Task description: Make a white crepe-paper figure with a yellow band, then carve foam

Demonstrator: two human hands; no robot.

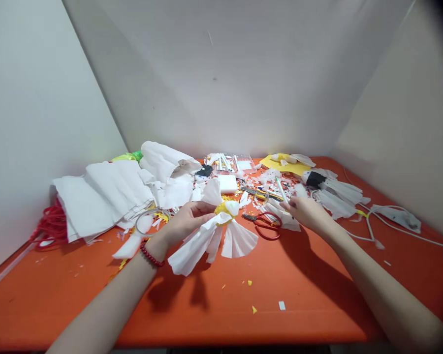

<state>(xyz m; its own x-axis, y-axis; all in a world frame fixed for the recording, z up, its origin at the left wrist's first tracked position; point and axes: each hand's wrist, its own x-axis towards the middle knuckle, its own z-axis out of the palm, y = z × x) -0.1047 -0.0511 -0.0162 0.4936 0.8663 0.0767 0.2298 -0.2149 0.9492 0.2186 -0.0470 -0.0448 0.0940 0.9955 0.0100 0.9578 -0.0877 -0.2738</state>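
Note:
My left hand (184, 221) is closed on a paper figure (224, 217) with a yellow middle, a small white head and white crepe-paper strips fanning out. It is held above the orange table (221, 319). My right hand (305, 211) grips a slim white pen (281, 189) with a green end pointing up. Between the hands lie red-handled scissors (268, 228), and just behind them a yellow utility knife (260, 193). The lower part of the pen is hidden by my fingers.
White paper sheets (103, 191), red cord (53, 223) and a tape roll (143, 223) lie left. Scraps and a pen box (245, 163) are at the back. A black-and-white paper figure (332, 189), yellow paper (291, 168) and a white cable (409, 233) lie right.

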